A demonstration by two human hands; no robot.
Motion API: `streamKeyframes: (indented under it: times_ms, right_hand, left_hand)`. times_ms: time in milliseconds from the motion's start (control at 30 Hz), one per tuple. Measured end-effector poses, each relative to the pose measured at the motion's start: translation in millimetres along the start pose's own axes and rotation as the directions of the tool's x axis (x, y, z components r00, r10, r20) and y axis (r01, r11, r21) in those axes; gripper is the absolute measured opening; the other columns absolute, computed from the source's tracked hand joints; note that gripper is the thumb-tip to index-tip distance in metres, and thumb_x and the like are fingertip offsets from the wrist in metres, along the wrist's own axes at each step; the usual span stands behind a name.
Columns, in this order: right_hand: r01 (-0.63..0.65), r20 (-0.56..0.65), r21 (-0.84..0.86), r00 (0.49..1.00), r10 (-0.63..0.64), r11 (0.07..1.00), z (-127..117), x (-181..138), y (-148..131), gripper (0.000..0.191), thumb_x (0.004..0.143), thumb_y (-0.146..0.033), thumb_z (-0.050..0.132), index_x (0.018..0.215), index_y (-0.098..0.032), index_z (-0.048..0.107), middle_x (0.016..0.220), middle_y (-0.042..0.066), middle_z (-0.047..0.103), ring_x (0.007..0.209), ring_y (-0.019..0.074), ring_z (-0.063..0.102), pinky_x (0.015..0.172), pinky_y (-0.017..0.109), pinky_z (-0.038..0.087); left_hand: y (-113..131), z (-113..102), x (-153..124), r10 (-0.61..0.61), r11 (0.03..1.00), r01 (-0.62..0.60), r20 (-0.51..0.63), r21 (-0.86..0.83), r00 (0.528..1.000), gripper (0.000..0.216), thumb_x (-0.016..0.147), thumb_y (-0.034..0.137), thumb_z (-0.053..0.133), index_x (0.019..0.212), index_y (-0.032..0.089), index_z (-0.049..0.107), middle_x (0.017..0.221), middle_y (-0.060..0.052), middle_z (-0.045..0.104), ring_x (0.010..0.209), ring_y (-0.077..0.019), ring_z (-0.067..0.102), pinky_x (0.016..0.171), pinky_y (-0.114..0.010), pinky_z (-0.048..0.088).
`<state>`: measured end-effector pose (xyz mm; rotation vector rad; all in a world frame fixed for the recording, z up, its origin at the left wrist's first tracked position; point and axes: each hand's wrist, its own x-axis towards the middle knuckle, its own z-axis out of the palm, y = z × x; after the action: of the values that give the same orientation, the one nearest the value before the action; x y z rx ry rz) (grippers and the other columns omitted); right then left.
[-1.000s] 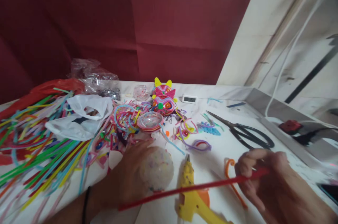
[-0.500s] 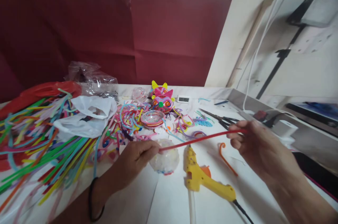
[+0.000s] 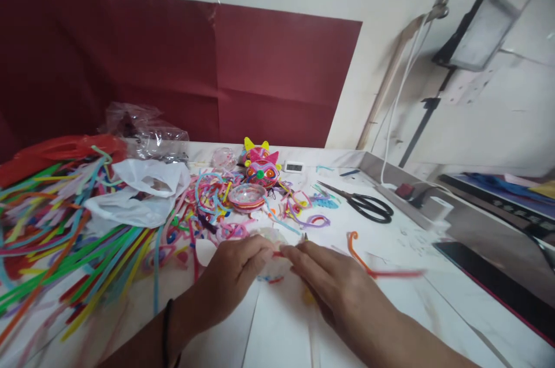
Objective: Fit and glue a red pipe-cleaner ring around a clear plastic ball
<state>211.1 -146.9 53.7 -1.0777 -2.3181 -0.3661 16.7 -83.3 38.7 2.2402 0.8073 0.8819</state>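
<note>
My left hand (image 3: 238,272) and my right hand (image 3: 340,284) are close together at the middle of the table, both closed on a red pipe cleaner (image 3: 399,274). A short stretch of it shows between my fingertips. Its blurred free end sticks out to the right past my right hand. Just behind my fingers sits a clear round plastic piece (image 3: 276,271), partly covered by them. The yellow glue gun (image 3: 309,297) is almost wholly hidden by my right hand. Beyond that hand lies a curled orange pipe cleaner (image 3: 358,253).
Scissors (image 3: 362,201) lie at the right, with a dark phone-like slab (image 3: 489,281) nearer. Several coloured pipe cleaners (image 3: 99,270) and a white plastic bag (image 3: 143,194) fill the left. A decorated animal-face craft (image 3: 262,171) and a small digital display (image 3: 293,167) stand behind.
My right hand has moved left and down to meet my left hand. The red pipe cleaner, earlier stretched between them, now trails out to the right. The view has turned slightly right.
</note>
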Motion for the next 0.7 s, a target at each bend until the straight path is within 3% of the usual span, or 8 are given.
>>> streamKeyframes:
  times_ms: [67, 133, 233, 300, 400, 567, 633, 700]
  right_hand:
    - [-0.079, 0.062, 0.08, 0.995, 0.074, 0.994, 4, 1, 6, 0.034, 0.095, -0.006, 0.032, 0.114, -0.013, 0.059, 0.078, 0.007, 0.064, 0.064, 0.0171, 0.06, 0.054, 0.026, 0.045]
    - [-0.141, 0.071, 0.118, 0.989, 0.133, 0.983, 5, -1, 17, 0.031, 0.096, -0.009, 0.035, 0.109, -0.015, 0.062, 0.075, 0.006, 0.062, 0.062, 0.0169, 0.058, 0.053, 0.026, 0.042]
    - [-0.207, 0.07, 0.176, 0.978, 0.198, 0.962, 7, -3, 35, 0.025, 0.097, -0.015, 0.039, 0.101, -0.017, 0.064, 0.075, 0.005, 0.062, 0.063, 0.0162, 0.058, 0.056, 0.026, 0.041]
    - [-0.246, 0.08, 0.221, 0.969, 0.234, 0.944, 13, -4, 43, 0.024, 0.097, -0.017, 0.04, 0.101, -0.018, 0.064, 0.079, 0.005, 0.065, 0.068, 0.0161, 0.06, 0.061, 0.026, 0.042]
    - [-0.289, 0.079, 0.248, 0.957, 0.278, 0.925, 22, -4, 49, 0.024, 0.098, -0.021, 0.04, 0.103, -0.021, 0.064, 0.085, 0.005, 0.068, 0.075, 0.0177, 0.063, 0.066, 0.027, 0.044]
    - [-0.294, 0.086, 0.226, 0.956, 0.282, 0.929, 29, -11, 55, 0.028, 0.099, -0.026, 0.037, 0.092, -0.022, 0.064, 0.078, 0.004, 0.068, 0.071, 0.0176, 0.064, 0.064, 0.027, 0.045]
    - [-0.252, 0.068, 0.222, 0.968, 0.243, 0.942, 32, -16, 60, 0.028, 0.099, -0.026, 0.037, 0.088, -0.022, 0.063, 0.075, 0.003, 0.067, 0.069, 0.0166, 0.064, 0.061, 0.025, 0.045]
    - [-0.18, 0.075, 0.209, 0.983, 0.168, 0.961, 41, -21, 67, 0.023, 0.097, -0.025, 0.041, 0.088, -0.023, 0.062, 0.077, 0.003, 0.068, 0.069, 0.0155, 0.064, 0.06, 0.022, 0.046]
  left_hand:
    - [-2, 1, 1, -0.01, 0.998, 0.008, -0.018, -0.067, 1.0, 0.029, 0.096, 0.032, 0.038, 0.081, 0.021, 0.061, 0.071, 0.003, 0.061, 0.065, -0.0124, 0.056, 0.062, -0.023, 0.041]
    - [-8, 2, 3, -0.052, 0.995, 0.042, -0.124, -0.086, 0.991, 0.031, 0.097, 0.033, 0.034, 0.088, 0.021, 0.062, 0.081, 0.001, 0.065, 0.075, -0.0146, 0.06, 0.069, -0.025, 0.045]
    - [-24, 7, 6, -0.086, 0.993, 0.103, -0.274, 0.051, 0.958, 0.026, 0.094, 0.033, 0.04, 0.103, 0.019, 0.06, 0.104, -0.007, 0.064, 0.102, -0.0208, 0.059, 0.089, -0.034, 0.045]
    - [-35, 14, 5, -0.04, 0.977, 0.095, -0.268, 0.193, 0.963, 0.029, 0.085, 0.029, 0.054, 0.112, 0.018, 0.056, 0.116, -0.012, 0.061, 0.113, -0.0251, 0.055, 0.098, -0.041, 0.043]
    - [-49, 26, -1, -0.037, 0.942, 0.111, -0.231, 0.316, 0.972, 0.058, 0.068, 0.026, 0.069, 0.122, 0.017, 0.051, 0.127, -0.016, 0.057, 0.122, -0.0319, 0.051, 0.102, -0.049, 0.042]
    - [-79, 41, -11, -0.105, 0.916, 0.164, -0.175, 0.366, 0.979, 0.08, 0.057, 0.032, 0.078, 0.132, 0.021, 0.051, 0.136, -0.016, 0.056, 0.124, -0.0385, 0.05, 0.102, -0.052, 0.043]
    - [-96, 44, -10, -0.075, 0.927, 0.145, -0.208, 0.345, 0.975, 0.081, 0.057, 0.026, 0.076, 0.134, 0.026, 0.052, 0.134, -0.013, 0.059, 0.122, -0.0387, 0.053, 0.103, -0.049, 0.043]
    - [-111, 46, -6, -0.041, 0.928, 0.118, -0.218, 0.355, 0.975, 0.064, 0.061, 0.02, 0.07, 0.124, 0.032, 0.062, 0.12, -0.008, 0.07, 0.11, -0.0356, 0.062, 0.097, -0.045, 0.049]
